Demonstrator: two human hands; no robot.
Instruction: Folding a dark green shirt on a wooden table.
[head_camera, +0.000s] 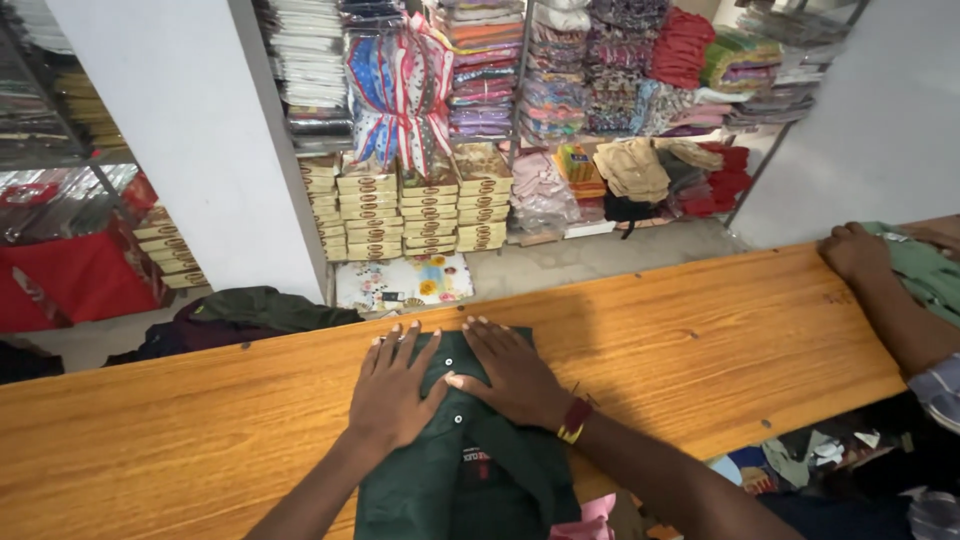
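Note:
A dark green buttoned shirt (470, 470) lies folded on the wooden counter (700, 340), collar toward me. My left hand (392, 385) rests flat on its far left part, fingers spread. My right hand (512, 375) lies flat on the far right part, thumb near the white buttons; a red and gold band sits on that wrist. Both palms press the cloth and neither grips it.
Another person's hand (855, 250) rests on a light green garment (925, 270) at the counter's right end. Beyond the counter stand shelves of folded fabric (600, 70), stacked flat boxes (410, 210) and dark clothes (250, 315) on the floor.

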